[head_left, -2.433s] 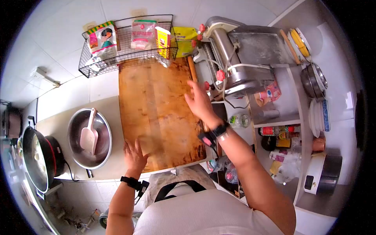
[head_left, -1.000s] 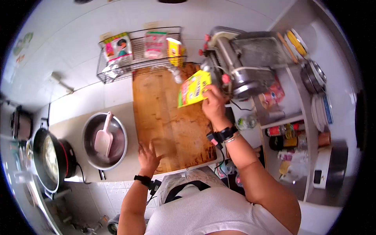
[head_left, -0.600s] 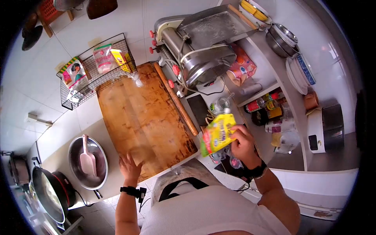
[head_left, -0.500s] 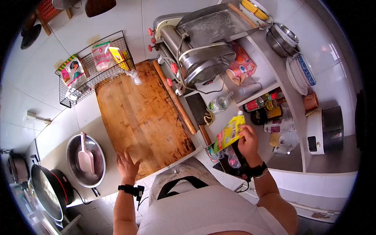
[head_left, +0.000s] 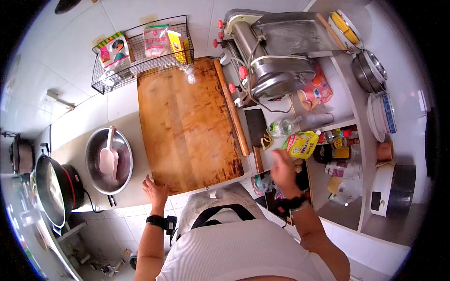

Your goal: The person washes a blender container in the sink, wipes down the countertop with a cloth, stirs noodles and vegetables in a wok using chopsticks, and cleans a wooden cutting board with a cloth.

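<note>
My left hand [head_left: 155,191] rests at the near left corner of the wooden board [head_left: 187,122], its fingers spread and nothing in them. My right hand [head_left: 282,172] is blurred by motion over the counter's near edge, fingers stretched out, with no object visible in it. Just beyond it a yellow and green spouted pouch [head_left: 302,144] lies on the counter. Left of the pouch is a cleaver, its dark blade [head_left: 255,126] pointing away and its wooden handle [head_left: 258,160] toward me. A glass jar [head_left: 281,128] stands behind the pouch. Along the board's right edge lies a rolling pin [head_left: 232,110].
A steel bowl [head_left: 93,175] with a pink scoop [head_left: 108,157] sits on the left, near a black pan [head_left: 51,192]. Behind the board is a wire basket [head_left: 140,72] of packets. A metal dough-rolling machine [head_left: 276,75] stands back right, above shelves holding bottles [head_left: 337,140].
My right hand has let go of the yellow pouch, which now lies on the counter by the jar. My left hand has moved slightly toward the board's corner. The camera view has shifted.
</note>
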Available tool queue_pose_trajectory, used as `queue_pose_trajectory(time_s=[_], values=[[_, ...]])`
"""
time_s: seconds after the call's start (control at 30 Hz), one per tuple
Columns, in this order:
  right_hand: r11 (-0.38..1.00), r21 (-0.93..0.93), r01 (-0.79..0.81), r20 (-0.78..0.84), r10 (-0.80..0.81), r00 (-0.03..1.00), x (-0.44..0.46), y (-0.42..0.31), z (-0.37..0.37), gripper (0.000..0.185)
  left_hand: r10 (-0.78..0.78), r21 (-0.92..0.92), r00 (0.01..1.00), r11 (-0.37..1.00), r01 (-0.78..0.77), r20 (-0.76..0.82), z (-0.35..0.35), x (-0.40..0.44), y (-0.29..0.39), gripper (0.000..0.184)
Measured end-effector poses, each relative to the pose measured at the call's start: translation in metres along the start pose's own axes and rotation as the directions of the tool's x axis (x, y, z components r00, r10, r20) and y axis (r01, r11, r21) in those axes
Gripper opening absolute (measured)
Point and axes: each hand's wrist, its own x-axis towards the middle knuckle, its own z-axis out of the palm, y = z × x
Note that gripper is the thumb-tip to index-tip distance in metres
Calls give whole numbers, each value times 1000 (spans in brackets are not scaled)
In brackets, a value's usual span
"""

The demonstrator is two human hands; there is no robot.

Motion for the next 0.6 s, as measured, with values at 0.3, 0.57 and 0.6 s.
queue_pose_trajectory(time_s=[0.3,0.57,0.6], values=[[887,-395,-240,321,378,868,19,8,113,62,-68,73,994,995,62,84,0,2,9,57],[868,-403,-291,302,426,853,0,10,108,59,-47,123,989,992,30,139,-2,-20,8,53],[878,-398,-266,275,391,879,-7,19,115,57,-48,125,989,992,30,141,-3,-25,5,53]])
